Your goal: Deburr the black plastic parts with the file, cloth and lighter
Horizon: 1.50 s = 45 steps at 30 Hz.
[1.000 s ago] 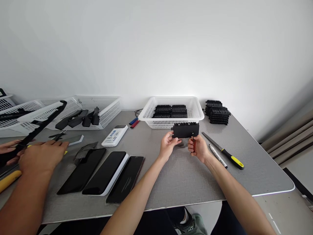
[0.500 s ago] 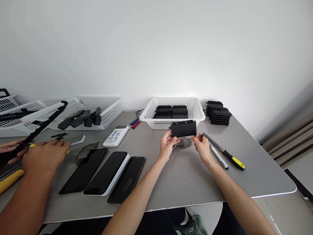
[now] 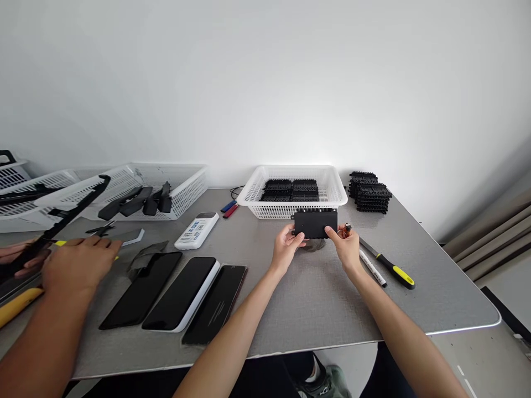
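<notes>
A flat black plastic part (image 3: pixel 314 223) with a toothed edge is held up off the table, its smooth face towards me. My left hand (image 3: pixel 284 246) is closed on its left end, thumb over the lower corner. At the other end my right hand (image 3: pixel 347 250) grips it, thumb pressed on the face. A small orange-brown object with a dark tip (image 3: pixel 347 228) sticks up from the right fingers; its kind is unclear. Below the part lies a grey cloth (image 3: pixel 313 245), mostly hidden. Similar black parts (image 3: pixel 291 189) fill much of the white basket (image 3: pixel 290 211) behind.
A stack of black parts (image 3: pixel 369 193) stands at the back right. Nearer are a file (image 3: pixel 388 265) with a black-yellow handle and a white marker (image 3: pixel 372 267). Phones (image 3: pixel 180 293) and a white device (image 3: pixel 197 230) lie left. A co-worker's hand (image 3: pixel 81 265) works at far left.
The black part has shifted slightly right and down and sits more level. My right hand has moved from its lower corner to grip its right end, thumb on the face.
</notes>
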Available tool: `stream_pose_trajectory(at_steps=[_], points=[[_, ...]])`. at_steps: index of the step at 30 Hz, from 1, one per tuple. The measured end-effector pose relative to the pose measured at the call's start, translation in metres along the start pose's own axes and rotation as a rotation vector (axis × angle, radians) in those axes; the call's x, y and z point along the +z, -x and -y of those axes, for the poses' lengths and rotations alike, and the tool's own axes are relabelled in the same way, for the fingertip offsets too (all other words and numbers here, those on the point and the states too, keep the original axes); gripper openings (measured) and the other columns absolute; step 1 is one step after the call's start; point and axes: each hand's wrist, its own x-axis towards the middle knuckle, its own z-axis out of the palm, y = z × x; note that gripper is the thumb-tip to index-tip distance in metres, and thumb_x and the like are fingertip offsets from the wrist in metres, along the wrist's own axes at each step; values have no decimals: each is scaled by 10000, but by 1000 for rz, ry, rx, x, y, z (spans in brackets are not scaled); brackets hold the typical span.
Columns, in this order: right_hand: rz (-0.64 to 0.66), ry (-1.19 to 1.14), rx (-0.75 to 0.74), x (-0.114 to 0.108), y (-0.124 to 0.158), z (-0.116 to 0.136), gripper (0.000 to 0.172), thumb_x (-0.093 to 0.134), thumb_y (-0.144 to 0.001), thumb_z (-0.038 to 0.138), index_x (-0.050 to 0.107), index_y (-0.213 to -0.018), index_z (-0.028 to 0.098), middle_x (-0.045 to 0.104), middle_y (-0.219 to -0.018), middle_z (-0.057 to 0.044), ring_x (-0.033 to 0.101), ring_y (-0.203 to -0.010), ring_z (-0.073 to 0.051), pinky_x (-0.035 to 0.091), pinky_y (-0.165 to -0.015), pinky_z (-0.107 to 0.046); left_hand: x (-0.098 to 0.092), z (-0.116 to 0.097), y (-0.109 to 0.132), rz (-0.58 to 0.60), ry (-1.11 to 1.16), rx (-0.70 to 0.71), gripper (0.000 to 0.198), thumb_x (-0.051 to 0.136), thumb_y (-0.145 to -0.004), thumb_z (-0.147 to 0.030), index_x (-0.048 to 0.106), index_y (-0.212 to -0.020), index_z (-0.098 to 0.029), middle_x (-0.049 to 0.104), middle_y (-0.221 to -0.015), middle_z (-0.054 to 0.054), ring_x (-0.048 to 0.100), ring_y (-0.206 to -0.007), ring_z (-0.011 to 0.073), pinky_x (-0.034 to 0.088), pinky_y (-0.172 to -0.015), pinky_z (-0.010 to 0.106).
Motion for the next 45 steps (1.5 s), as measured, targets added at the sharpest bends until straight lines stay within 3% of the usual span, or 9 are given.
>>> stream_pose_trajectory(at_steps=[8, 15, 23, 29, 34, 37, 40, 42, 45], points=[[108, 119, -45, 1, 2, -3, 453, 716, -715, 576, 423, -690, 231, 361, -626, 69, 337, -597, -121, 316, -580, -269, 1, -1, 0, -89, -49, 55, 436, 796, -709, -464, 594, -985, -194, 706, -903, 36, 706, -789, 186, 592, -673, 282], [175, 380, -90, -9, -2, -13, 382, 345, -978, 507, 477, -1153, 195, 635, -1006, -82, 593, -881, -213, 438, -789, -326, -3, 3, -2, -123, -52, 103, 398, 733, -763, -518, 563, -917, -193, 713, -922, 56, 705, -843, 210, 611, -701, 322], [208, 901, -150, -31, 10, -34, 231, 454, -954, 231, 659, -1049, 187, 628, -972, -143, 574, -959, -287, 388, -835, -373, -1, 5, -3, -159, -49, 165, 392, 737, -753, -523, 564, -889, -199, 667, -905, 33, 671, -862, 202, 615, -737, 349], [172, 1015, -199, -28, 19, -42, 266, 454, -942, 189, 700, -1042, 183, 594, -1024, -178, 508, -1008, -327, 367, -847, -422, -2, 4, -2, -145, -64, 176, 379, 730, -773, -508, 569, -909, -193, 657, -950, 46, 662, -902, 203, 623, -760, 353], [128, 888, -256, -26, 19, -34, 282, 459, -928, 200, 719, -1033, 178, 599, -1075, -179, 482, -1080, -343, 320, -964, -509, -2, 4, -2, -135, -78, 184, 388, 710, -790, -514, 568, -949, -191, 669, -971, 54, 675, -906, 208, 623, -766, 360], [134, 723, -283, -25, 16, -25, 354, 465, -951, 327, 663, -1212, 194, 620, -1100, -138, 512, -1074, -301, 386, -945, -461, -1, 5, -2, -118, -98, 202, 370, 706, -793, -505, 576, -942, -192, 679, -982, 64, 678, -923, 219, 614, -767, 359], [210, 238, -118, -22, 12, -17, 522, 441, -950, 536, 571, -1317, 188, 654, -892, -66, 591, -826, -225, 482, -754, -366, 0, 5, -1, -98, -141, 229, 319, 709, -795, -466, 599, -925, -196, 697, -942, 72, 687, -938, 245, 590, -799, 379], [253, -53, 19, -20, 9, -14, 600, 420, -915, 646, 584, -1246, 173, 657, -806, -54, 609, -715, -209, 492, -649, -341, 0, 3, 2, -81, -185, 256, 249, 703, -805, -407, 626, -926, -204, 711, -941, 83, 687, -980, 267, 556, -877, 417], [280, -182, 105, -21, 5, -11, 627, 397, -865, 738, 624, -1033, 178, 673, -786, -81, 649, -700, -226, 515, -607, -349, 0, -2, 5, -9, -246, 322, 77, 672, -810, -285, 653, -862, -232, 726, -1061, 103, 621, -1185, 302, 450, -1045, 482]])
